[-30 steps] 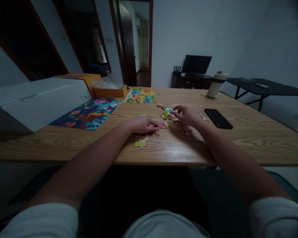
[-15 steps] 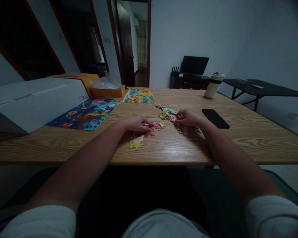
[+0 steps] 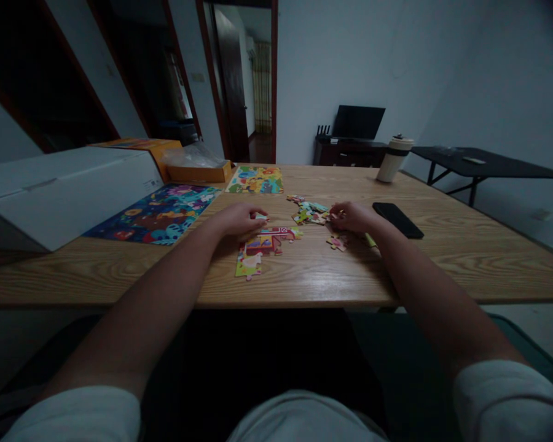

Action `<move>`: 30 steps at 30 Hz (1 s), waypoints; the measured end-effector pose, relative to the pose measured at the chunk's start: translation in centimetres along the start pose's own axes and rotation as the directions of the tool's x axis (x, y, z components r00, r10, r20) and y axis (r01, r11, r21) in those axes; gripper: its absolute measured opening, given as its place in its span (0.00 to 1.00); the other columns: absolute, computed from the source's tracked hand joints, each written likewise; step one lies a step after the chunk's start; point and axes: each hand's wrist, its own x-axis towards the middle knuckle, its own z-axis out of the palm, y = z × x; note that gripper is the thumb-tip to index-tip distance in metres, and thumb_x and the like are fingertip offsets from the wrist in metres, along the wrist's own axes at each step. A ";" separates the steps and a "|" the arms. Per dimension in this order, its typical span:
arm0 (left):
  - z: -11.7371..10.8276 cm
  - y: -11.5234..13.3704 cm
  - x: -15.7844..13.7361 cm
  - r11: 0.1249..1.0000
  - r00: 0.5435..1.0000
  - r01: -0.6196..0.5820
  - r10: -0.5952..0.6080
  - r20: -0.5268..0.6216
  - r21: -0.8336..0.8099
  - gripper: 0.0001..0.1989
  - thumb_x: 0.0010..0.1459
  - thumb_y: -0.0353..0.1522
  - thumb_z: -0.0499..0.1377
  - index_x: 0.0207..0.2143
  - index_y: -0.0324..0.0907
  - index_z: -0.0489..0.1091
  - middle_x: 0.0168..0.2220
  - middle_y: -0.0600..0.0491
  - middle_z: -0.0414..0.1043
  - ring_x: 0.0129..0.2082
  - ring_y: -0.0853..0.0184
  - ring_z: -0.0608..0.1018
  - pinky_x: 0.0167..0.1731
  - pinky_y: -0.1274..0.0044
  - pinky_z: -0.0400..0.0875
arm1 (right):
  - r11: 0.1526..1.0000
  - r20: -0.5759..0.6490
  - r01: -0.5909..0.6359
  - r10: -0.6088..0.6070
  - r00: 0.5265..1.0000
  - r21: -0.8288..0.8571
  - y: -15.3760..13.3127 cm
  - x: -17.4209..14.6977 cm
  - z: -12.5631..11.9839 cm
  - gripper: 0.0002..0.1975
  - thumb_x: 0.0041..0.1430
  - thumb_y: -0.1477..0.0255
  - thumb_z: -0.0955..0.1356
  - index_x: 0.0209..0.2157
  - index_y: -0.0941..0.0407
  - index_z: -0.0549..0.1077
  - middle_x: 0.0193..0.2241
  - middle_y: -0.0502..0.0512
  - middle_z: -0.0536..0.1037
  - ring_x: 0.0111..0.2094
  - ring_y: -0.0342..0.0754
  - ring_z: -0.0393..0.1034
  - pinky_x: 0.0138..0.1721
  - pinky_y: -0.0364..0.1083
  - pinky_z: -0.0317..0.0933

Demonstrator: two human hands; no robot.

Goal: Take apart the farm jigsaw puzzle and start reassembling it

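Note:
A partly joined jigsaw puzzle [image 3: 263,244] with a red building lies on the wooden table. Just beyond its upper left edge, my left hand [image 3: 240,220] is closed with thumb and fingers around a small pale puzzle piece [image 3: 260,216]. To the right is a heap of loose puzzle pieces [image 3: 309,213]. My right hand [image 3: 354,216] is at the heap's right side, fingers bent and pressed together. What its fingertips hold is too small to make out. A pink puzzle piece [image 3: 337,243] and a few others lie beneath and beside that hand.
A black phone [image 3: 398,220] lies right of my right hand, with a cream cup [image 3: 394,161] behind it. At the left are a dark blue picture sheet [image 3: 161,212], a white box [image 3: 74,190] and an orange box [image 3: 203,172]. A yellow picture sheet [image 3: 255,180] lies farther back.
My left hand has lifted off the joined puzzle and moved left and away, onto the small pale piece. My right hand has shifted slightly, uncovering the pink piece.

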 end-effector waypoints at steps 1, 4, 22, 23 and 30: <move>-0.1 -0.2 0.0 1.000 1.000 0.015 -0.015 -0.011 0.006 0.26 0.59 0.47 0.55 0.53 0.42 0.73 0.39 0.48 0.76 0.33 0.64 0.74 0.33 0.76 0.64 | 1.000 -0.014 -0.013 0.012 1.000 -0.009 0.2 0.0 -0.1 0.18 0.54 0.64 0.69 0.45 0.54 0.78 0.36 0.57 0.81 0.33 0.49 0.73 0.32 0.44 0.60; -0.2 -0.7 0.1 0.998 0.998 0.065 -0.065 -0.016 0.022 0.26 0.58 0.47 0.56 0.52 0.41 0.73 0.38 0.46 0.76 0.33 0.63 0.74 0.33 0.75 0.64 | 0.999 -0.066 -0.042 0.044 0.997 0.025 1.2 -0.1 -1.0 0.20 0.56 0.63 0.68 0.49 0.55 0.77 0.40 0.60 0.81 0.37 0.51 0.74 0.36 0.45 0.63; -0.2 -1.4 0.5 0.990 0.986 0.116 -0.125 0.114 0.082 0.23 0.58 0.45 0.55 0.51 0.44 0.75 0.39 0.49 0.78 0.33 0.64 0.75 0.31 0.78 0.62 | 0.972 0.137 -0.230 0.235 0.962 -0.051 4.2 -0.7 -2.9 0.20 0.54 0.65 0.69 0.48 0.57 0.78 0.41 0.59 0.81 0.38 0.51 0.75 0.37 0.44 0.65; -0.1 -1.5 0.5 0.991 0.986 0.111 -0.120 0.117 0.082 0.23 0.58 0.44 0.55 0.51 0.43 0.75 0.39 0.48 0.78 0.33 0.64 0.75 0.31 0.77 0.63 | 0.970 0.118 -0.240 0.242 0.963 -0.037 4.1 -0.4 -2.7 0.20 0.55 0.65 0.68 0.47 0.58 0.78 0.41 0.60 0.81 0.38 0.52 0.75 0.38 0.44 0.65; -0.1 -1.4 0.6 0.990 0.986 0.102 -0.113 0.124 0.096 0.24 0.58 0.44 0.55 0.51 0.43 0.75 0.40 0.47 0.78 0.34 0.64 0.74 0.31 0.77 0.63 | 0.908 -0.023 -0.383 0.385 0.923 -0.170 2.6 2.7 0.6 0.40 0.58 0.43 0.57 0.53 0.61 0.74 0.54 0.73 0.72 0.54 0.67 0.67 0.51 0.58 0.60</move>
